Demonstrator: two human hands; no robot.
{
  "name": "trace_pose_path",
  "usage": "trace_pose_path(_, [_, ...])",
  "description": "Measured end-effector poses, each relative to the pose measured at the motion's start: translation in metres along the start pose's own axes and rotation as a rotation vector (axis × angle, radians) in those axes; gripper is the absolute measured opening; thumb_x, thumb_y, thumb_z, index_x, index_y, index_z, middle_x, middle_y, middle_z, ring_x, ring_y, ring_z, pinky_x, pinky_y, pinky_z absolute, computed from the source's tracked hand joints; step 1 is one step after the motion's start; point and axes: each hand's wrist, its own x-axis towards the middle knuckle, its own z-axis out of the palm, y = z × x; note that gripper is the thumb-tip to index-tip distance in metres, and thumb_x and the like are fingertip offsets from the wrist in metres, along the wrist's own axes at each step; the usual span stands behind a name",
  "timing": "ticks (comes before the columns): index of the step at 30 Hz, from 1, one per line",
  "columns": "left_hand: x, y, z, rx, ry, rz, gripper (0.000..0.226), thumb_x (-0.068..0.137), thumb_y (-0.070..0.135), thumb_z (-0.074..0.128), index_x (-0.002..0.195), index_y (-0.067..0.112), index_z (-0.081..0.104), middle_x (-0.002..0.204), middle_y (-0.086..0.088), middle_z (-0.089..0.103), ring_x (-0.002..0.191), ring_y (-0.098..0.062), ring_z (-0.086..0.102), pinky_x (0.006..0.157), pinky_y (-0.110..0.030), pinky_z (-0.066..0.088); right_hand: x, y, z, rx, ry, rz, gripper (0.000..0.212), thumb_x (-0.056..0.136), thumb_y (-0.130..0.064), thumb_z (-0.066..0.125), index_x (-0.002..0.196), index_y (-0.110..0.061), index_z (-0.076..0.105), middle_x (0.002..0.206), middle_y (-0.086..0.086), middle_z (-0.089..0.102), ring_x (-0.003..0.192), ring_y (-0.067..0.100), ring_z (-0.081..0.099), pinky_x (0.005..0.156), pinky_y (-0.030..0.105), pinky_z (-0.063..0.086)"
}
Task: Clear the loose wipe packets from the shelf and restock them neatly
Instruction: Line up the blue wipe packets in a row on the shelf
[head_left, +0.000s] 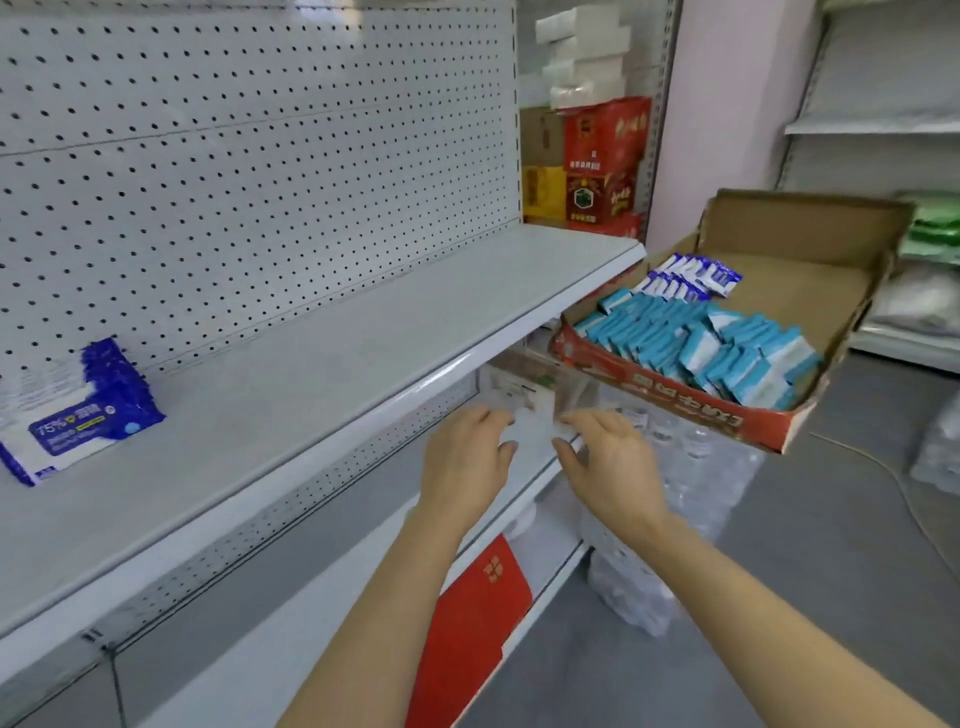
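Observation:
A white metal shelf (291, 364) runs across the left and middle. At its far left lies a short stack of blue and white wipe packets (78, 410). To the right, an open cardboard box (810, 249) stands tilted past the shelf end, with several teal and white wipe packets (717, 348) and some dark blue ones (691, 275) inside. My left hand (465, 462) and my right hand (610, 457) reach side by side below the shelf edge, fingers relaxed and holding nothing. They are near a blurred clear container (535, 395) on the lower shelf.
Red and yellow cartons (587, 166) with white packs on top stand behind the shelf end. A red box (478, 618) sits on a low shelf. Wrapped water bottles (675, 493) stand on the grey floor. Another shelf unit (883, 124) is at the far right.

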Motion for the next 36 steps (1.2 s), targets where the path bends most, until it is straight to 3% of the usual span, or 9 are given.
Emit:
trace_pose_path(4, [0.005, 0.063, 0.037, -0.034, -0.058, 0.0, 0.032, 0.095, 0.032, 0.06, 0.125, 0.022, 0.064, 0.12, 0.0, 0.064, 0.108, -0.022, 0.059, 0.083, -0.033, 0.044, -0.026, 0.063, -0.037, -0.018, -0.055, 0.052, 0.023, 0.083, -0.02, 0.069, 0.104, -0.011, 0.071, 0.1, 0.007, 0.071, 0.092, 0.03, 0.065, 0.077, 0.039, 0.055])
trace_pose_path(8, [0.011, 0.113, 0.073, -0.063, -0.13, 0.045, 0.029, 0.093, 0.03, 0.06, 0.121, 0.023, 0.065, 0.117, 0.0, 0.065, 0.105, -0.024, 0.059, 0.081, -0.035, 0.046, -0.047, 0.107, -0.072, -0.107, -0.006, 0.084, 0.024, 0.072, -0.007, 0.081, 0.094, -0.009, 0.073, 0.091, 0.007, 0.072, 0.082, 0.029, 0.068, 0.066, 0.033, 0.055])
trace_pose_path(16, [0.058, 0.2, 0.143, -0.155, -0.207, 0.182, 0.031, 0.091, 0.03, 0.062, 0.121, 0.023, 0.065, 0.116, 0.0, 0.065, 0.106, -0.025, 0.06, 0.082, -0.037, 0.05, -0.06, 0.2, -0.108, -0.22, 0.038, 0.299, 0.024, 0.076, -0.019, 0.079, 0.099, -0.012, 0.073, 0.093, 0.006, 0.073, 0.083, 0.028, 0.068, 0.067, 0.035, 0.055])
trace_pose_path(20, [0.096, 0.238, 0.181, -0.183, -0.198, 0.265, 0.028, 0.089, 0.026, 0.065, 0.116, 0.019, 0.067, 0.11, 0.001, 0.066, 0.102, -0.023, 0.06, 0.081, -0.037, 0.049, -0.049, 0.252, -0.119, -0.282, 0.058, 0.311, 0.026, 0.071, -0.016, 0.083, 0.095, -0.011, 0.073, 0.089, 0.004, 0.072, 0.078, 0.027, 0.068, 0.064, 0.033, 0.055])
trace_pose_path(25, [0.143, 0.274, 0.222, -0.186, -0.216, 0.308, 0.023, 0.088, 0.024, 0.065, 0.11, 0.02, 0.069, 0.101, 0.003, 0.067, 0.092, -0.022, 0.061, 0.074, -0.036, 0.05, -0.023, 0.312, -0.13, -0.31, 0.059, 0.325, 0.024, 0.072, -0.014, 0.081, 0.094, -0.013, 0.072, 0.087, 0.0, 0.071, 0.079, 0.025, 0.067, 0.064, 0.031, 0.054])
trace_pose_path(32, [0.207, 0.295, 0.262, -0.184, -0.259, 0.273, 0.03, 0.095, 0.032, 0.056, 0.125, 0.027, 0.061, 0.122, 0.01, 0.061, 0.11, -0.014, 0.056, 0.088, -0.028, 0.044, 0.013, 0.382, -0.138, -0.352, 0.088, 0.353, 0.025, 0.072, -0.015, 0.082, 0.094, -0.013, 0.072, 0.086, -0.001, 0.07, 0.077, 0.024, 0.067, 0.064, 0.03, 0.054])
trace_pose_path(36, [0.237, 0.302, 0.284, -0.177, -0.283, 0.232, 0.032, 0.097, 0.032, 0.055, 0.128, 0.028, 0.059, 0.125, 0.011, 0.06, 0.113, -0.011, 0.054, 0.088, -0.025, 0.042, 0.035, 0.415, -0.138, -0.345, 0.097, 0.328, 0.025, 0.069, -0.013, 0.084, 0.092, -0.012, 0.072, 0.084, 0.0, 0.071, 0.076, 0.024, 0.067, 0.063, 0.029, 0.054])
